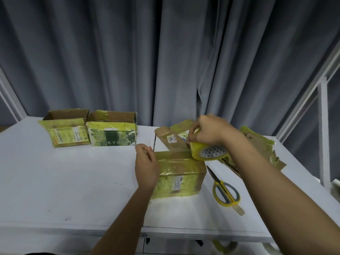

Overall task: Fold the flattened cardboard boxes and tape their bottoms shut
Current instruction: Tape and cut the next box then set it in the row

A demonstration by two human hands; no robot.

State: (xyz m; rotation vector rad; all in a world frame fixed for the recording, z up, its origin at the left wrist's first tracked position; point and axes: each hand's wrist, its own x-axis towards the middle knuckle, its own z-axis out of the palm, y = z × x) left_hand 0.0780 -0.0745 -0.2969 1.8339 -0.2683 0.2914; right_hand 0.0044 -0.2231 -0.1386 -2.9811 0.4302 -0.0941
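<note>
A folded cardboard box (181, 176), patched with yellowish tape, lies bottom-up in the middle of the white table (73, 181). My left hand (146, 166) pinches the free end of a tape strip at the box's left edge. My right hand (209, 131) grips the clear tape roll (207, 151) over the box's right end. The strip runs between both hands across the box's upper face. Two assembled boxes stand at the back left, one plain brown (69, 128) and one with green print (112, 130).
Yellow-handled scissors (223, 190) lie right of the box. Flattened cardboard (261, 144) is piled at the back right, partly behind my right arm. A grey curtain hangs behind the table and a white frame (322, 126) stands at the right.
</note>
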